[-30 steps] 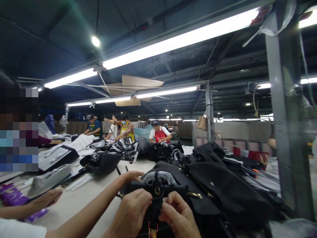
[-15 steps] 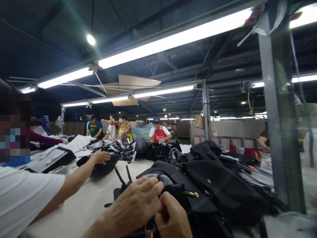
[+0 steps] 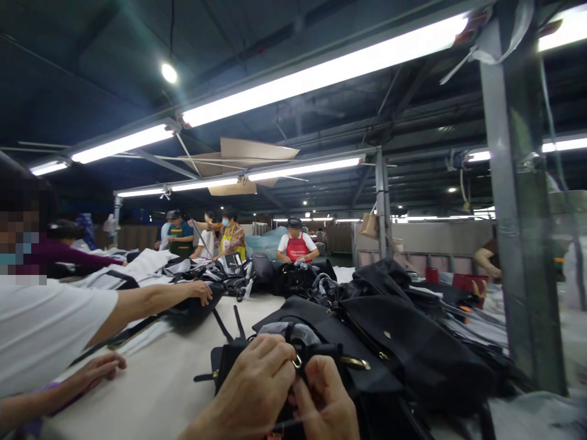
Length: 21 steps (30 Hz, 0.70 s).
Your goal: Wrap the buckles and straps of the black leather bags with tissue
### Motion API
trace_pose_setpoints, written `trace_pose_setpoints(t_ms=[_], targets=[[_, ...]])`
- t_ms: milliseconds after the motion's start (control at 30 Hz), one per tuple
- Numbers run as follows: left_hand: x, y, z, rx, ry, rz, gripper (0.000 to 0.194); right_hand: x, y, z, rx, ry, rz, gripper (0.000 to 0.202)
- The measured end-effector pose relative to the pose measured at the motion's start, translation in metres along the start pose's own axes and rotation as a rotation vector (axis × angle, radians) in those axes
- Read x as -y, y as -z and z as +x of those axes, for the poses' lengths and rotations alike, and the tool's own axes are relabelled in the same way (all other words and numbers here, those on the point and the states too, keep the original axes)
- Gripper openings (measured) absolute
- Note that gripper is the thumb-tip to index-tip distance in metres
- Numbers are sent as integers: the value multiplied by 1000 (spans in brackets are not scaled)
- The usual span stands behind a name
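At the bottom centre, my left hand (image 3: 259, 382) has its fingers closed on a black bag (image 3: 224, 360), beside a gold metal ring (image 3: 297, 362). Close by on the right is my right hand (image 3: 323, 397), thumb and fingers pinched at the same spot of the bag; the small part between the fingertips is hidden. Clear plastic (image 3: 288, 332) is wrapped at a handle just behind the hands. A gold zipper end (image 3: 355, 362) sticks out to the right. Two black straps (image 3: 238, 322) stand up at the bag's left.
Large black bags (image 3: 413, 342) are heaped on the right, near a metal post (image 3: 523, 214). A co-worker in a white sleeve (image 3: 55, 324) reaches over the pale table (image 3: 151, 379) to a black piece (image 3: 195, 305). More people work at the far side, one in a red apron (image 3: 297, 249).
My hands have parted slightly, and the gold ring now shows between them. The co-worker's arm has reached further right, and that person's other hand has appeared at the lower left.
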State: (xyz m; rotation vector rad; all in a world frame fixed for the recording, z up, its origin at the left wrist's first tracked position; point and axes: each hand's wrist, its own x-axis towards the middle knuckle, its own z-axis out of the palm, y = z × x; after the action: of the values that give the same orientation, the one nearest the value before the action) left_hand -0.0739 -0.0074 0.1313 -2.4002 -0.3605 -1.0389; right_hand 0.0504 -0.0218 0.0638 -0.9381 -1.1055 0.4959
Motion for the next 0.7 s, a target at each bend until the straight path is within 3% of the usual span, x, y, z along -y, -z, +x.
trace_pose_setpoints(t_ms=[133, 333, 467, 567, 700], targets=[[0, -9, -7, -85, -37, 133, 24, -11, -2, -1, -47, 229, -259, 24], [6, 2, -7, 119, -75, 111, 21, -14, 5, 2, 233, 176, -153, 27], [8, 4, -8, 126, -111, 104, 20, -12, 10, 7, 257, 86, -50, 26], [9, -1, -9, 109, 7, 17, 18, -13, 10, 5, 337, 59, -58, 26], [13, -5, -3, 9, 325, -1, 23, -26, 0, -12, 273, 206, -157, 25]])
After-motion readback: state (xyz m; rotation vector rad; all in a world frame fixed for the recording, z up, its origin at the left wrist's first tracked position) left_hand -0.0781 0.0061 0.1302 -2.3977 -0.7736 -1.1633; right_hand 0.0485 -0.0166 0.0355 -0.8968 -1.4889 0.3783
